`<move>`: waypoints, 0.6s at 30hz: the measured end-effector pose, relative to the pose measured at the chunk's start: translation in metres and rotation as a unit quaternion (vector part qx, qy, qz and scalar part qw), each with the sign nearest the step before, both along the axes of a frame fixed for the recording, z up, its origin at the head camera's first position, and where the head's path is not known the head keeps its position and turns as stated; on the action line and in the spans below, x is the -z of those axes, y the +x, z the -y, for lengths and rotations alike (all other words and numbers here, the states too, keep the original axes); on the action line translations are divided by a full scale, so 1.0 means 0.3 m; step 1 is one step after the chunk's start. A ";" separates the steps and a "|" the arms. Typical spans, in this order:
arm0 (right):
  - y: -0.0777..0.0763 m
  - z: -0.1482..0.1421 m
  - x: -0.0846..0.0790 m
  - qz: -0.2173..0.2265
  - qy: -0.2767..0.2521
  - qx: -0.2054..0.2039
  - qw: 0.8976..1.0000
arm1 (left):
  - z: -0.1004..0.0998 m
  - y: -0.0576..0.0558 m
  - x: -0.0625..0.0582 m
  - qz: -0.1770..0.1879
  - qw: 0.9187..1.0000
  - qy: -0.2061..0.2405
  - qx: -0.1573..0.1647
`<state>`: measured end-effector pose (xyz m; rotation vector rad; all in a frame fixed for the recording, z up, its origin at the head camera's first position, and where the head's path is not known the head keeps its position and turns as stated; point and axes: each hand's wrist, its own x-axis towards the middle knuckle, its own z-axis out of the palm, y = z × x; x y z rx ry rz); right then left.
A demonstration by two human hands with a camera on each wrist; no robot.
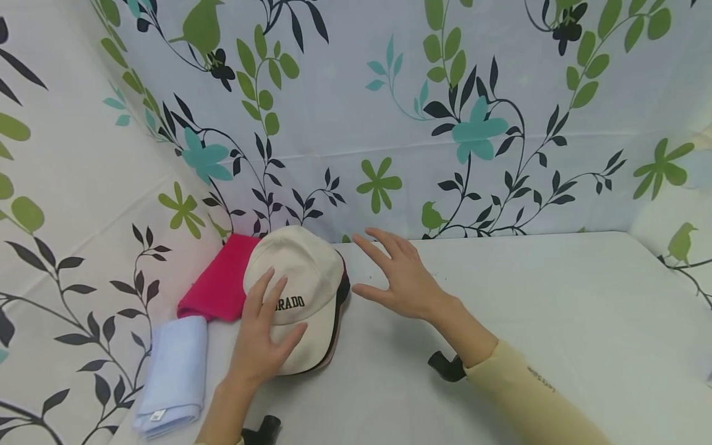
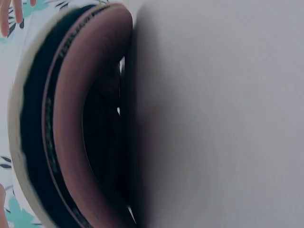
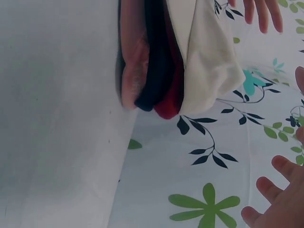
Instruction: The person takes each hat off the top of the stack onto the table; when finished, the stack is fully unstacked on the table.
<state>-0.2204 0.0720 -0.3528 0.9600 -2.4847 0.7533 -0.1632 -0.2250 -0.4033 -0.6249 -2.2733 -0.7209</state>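
A cream cap (image 1: 300, 259) with dark lettering tops a stack of caps on the white table, brims toward me. Beneath it the right wrist view shows a red cap (image 3: 167, 107), a dark navy cap (image 3: 156, 66) and a pink cap (image 3: 132, 80) at the bottom. In the head view my left hand (image 1: 258, 349), fingers spread, is over the stack's left side and hides part of the lettering; whether it touches the cap I cannot tell. My right hand (image 1: 402, 278) hovers just right of the stack, its fingers apart and holding nothing.
Left of the caps lie a folded pink-red cloth (image 1: 214, 290) and a folded light blue cloth (image 1: 175, 371) with a small tag. The white table (image 1: 556, 309) stretches off to the right. A leaf-patterned curtain (image 1: 345, 123) hangs behind and along the left side.
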 end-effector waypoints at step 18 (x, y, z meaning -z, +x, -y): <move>-0.062 0.158 -0.018 -0.002 -0.052 -0.038 0.998 | 0.101 0.011 0.028 0.093 0.988 0.120 -0.039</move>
